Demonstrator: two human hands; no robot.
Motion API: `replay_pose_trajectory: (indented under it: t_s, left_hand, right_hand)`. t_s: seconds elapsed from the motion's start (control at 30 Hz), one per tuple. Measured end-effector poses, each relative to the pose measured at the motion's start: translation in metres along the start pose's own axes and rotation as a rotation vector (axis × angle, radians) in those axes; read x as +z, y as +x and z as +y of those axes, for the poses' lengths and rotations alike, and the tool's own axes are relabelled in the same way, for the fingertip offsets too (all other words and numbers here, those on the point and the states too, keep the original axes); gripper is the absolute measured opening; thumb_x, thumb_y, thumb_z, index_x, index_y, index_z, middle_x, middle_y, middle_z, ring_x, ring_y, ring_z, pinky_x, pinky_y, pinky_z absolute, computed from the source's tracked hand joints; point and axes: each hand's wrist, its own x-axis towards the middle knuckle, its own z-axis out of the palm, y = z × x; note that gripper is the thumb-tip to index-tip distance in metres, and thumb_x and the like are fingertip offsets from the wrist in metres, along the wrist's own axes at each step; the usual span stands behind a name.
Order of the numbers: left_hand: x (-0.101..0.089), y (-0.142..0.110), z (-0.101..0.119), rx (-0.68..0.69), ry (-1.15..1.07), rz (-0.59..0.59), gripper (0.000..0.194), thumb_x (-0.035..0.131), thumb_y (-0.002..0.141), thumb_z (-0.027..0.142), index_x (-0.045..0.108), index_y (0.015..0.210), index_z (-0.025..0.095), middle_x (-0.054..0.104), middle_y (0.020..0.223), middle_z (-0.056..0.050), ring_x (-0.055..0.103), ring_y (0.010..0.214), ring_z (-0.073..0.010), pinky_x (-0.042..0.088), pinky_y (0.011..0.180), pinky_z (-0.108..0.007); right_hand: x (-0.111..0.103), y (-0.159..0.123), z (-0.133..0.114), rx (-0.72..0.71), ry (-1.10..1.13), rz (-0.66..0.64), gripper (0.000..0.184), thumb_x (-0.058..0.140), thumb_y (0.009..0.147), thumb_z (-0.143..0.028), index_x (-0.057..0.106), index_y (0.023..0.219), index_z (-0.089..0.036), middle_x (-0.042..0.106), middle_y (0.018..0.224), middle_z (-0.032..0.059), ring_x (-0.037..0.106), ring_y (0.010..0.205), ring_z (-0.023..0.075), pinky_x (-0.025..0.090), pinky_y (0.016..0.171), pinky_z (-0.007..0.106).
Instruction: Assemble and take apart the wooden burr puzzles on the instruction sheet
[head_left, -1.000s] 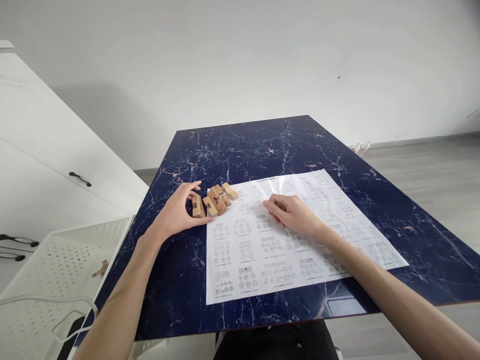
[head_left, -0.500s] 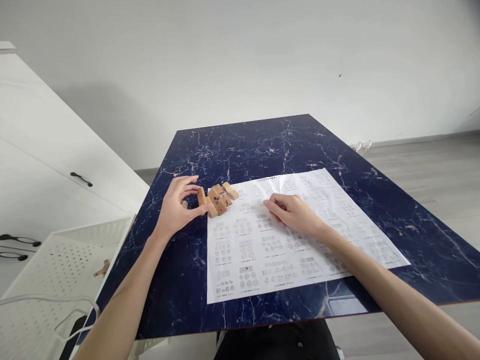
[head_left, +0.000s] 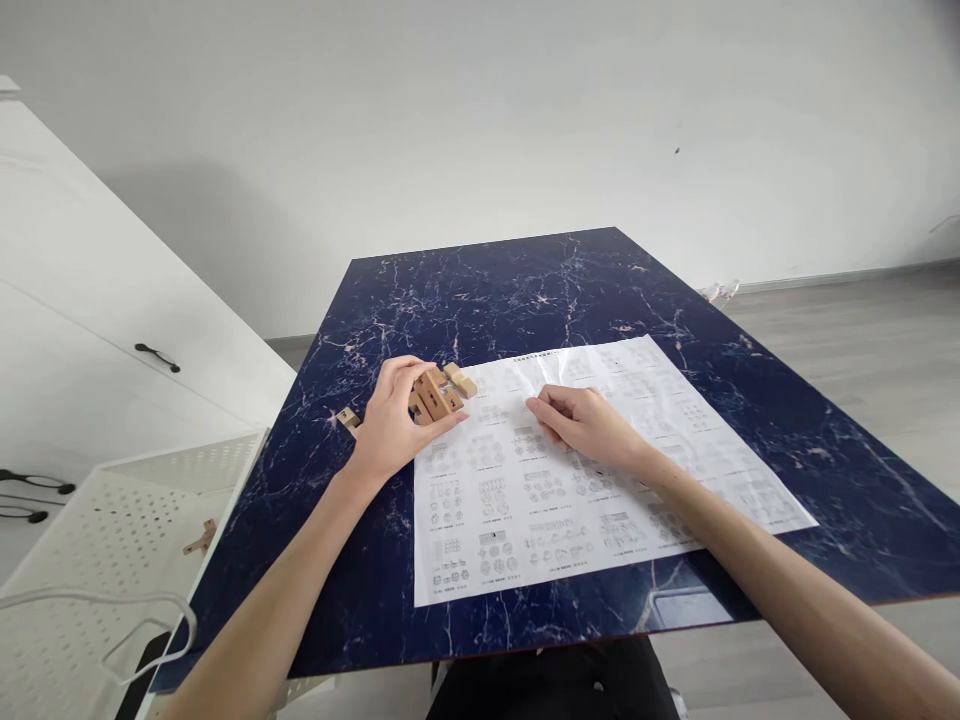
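Note:
My left hand (head_left: 397, 415) is curled around several brown wooden puzzle blocks (head_left: 435, 397), thumb on the near side and fingers on the far side. Dark numerals mark some of their faces, and the hand partly hides them. Just beyond lies a paler notched wooden block (head_left: 460, 380) on the corner of the printed sheet. Another pale block (head_left: 347, 418) with a numeral rests on the table, left of my left hand. My right hand (head_left: 581, 420) rests on the white printed sheet (head_left: 517, 500), fingers curled into a loose fist with nothing visible in them.
The sheet, with rows of small diagrams, lies on a dark blue marble-patterned table (head_left: 480, 300). To the left stand a white cabinet (head_left: 90, 290) and a white perforated basket (head_left: 150, 510), where a small wooden piece (head_left: 200, 537) and a white cable (head_left: 112, 595) show.
My left hand has moved right and closed around the brown blocks, turning them slightly. The pale block to its left now shows more fully. My right hand stays in place.

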Motion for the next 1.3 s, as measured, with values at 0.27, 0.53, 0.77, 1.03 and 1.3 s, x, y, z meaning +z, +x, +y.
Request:
replay_pose_trajectory:
  t_s: [0.27, 0.53, 0.77, 1.03, 1.3]
  left_hand:
    - [0.018, -0.006, -0.007, -0.138, 0.039, -0.237, 0.088, 0.070, 0.089, 0.074, 0.038, 0.155, 0.026, 0.039, 0.164, -0.019, 0.040, 0.153, -0.0448, 0.040, 0.122, -0.066]
    - [0.017, -0.004, -0.004, -0.145, 0.034, -0.193, 0.075, 0.073, 0.092, 0.064, 0.043, 0.148, 0.024, 0.054, 0.150, -0.017, 0.050, 0.141, -0.0395, 0.045, 0.117, -0.059]
    - [0.016, -0.005, -0.006, -0.064, 0.028, -0.189, 0.072, 0.073, 0.092, 0.064, 0.046, 0.146, 0.025, 0.056, 0.148, -0.016, 0.050, 0.141, -0.0397, 0.041, 0.119, -0.063]
    - [0.009, -0.009, 0.013, 0.218, 0.037, -0.129, 0.081, 0.076, 0.090, 0.065, 0.042, 0.153, 0.027, 0.056, 0.150, -0.014, 0.047, 0.147, -0.0385, 0.022, 0.132, -0.066]
    - [0.013, -0.020, 0.042, 0.384, -0.081, -0.225, 0.091, 0.075, 0.093, 0.063, 0.029, 0.164, 0.030, 0.053, 0.155, -0.015, 0.046, 0.150, -0.0384, 0.029, 0.132, -0.063]
  right_hand:
    - [-0.001, -0.002, 0.000, 0.004, 0.012, -0.006, 0.048, 0.050, 0.110, -0.048, 0.052, 0.068, -0.024, 0.063, 0.058, -0.0017, 0.045, 0.046, 0.0122, 0.039, 0.053, 0.031]
    - [-0.001, -0.001, 0.000, 0.000, 0.000, -0.004, 0.048, 0.050, 0.110, -0.047, 0.052, 0.069, -0.024, 0.063, 0.059, -0.0017, 0.045, 0.046, 0.0117, 0.039, 0.053, 0.031]
    - [-0.001, -0.001, 0.002, 0.008, 0.009, -0.010, 0.050, 0.050, 0.108, -0.056, 0.052, 0.069, -0.024, 0.063, 0.059, -0.0011, 0.045, 0.045, 0.0121, 0.039, 0.053, 0.031]
    - [0.000, -0.001, 0.003, -0.013, -0.011, -0.001, 0.054, 0.048, 0.107, -0.061, 0.051, 0.068, -0.024, 0.063, 0.058, -0.0005, 0.046, 0.047, 0.0132, 0.040, 0.055, 0.032]
    - [0.001, -0.003, 0.003, -0.110, -0.036, -0.097, 0.043, 0.054, 0.106, -0.055, 0.064, 0.080, -0.023, 0.063, 0.065, -0.0005, 0.047, 0.054, 0.0138, 0.035, 0.055, 0.032]
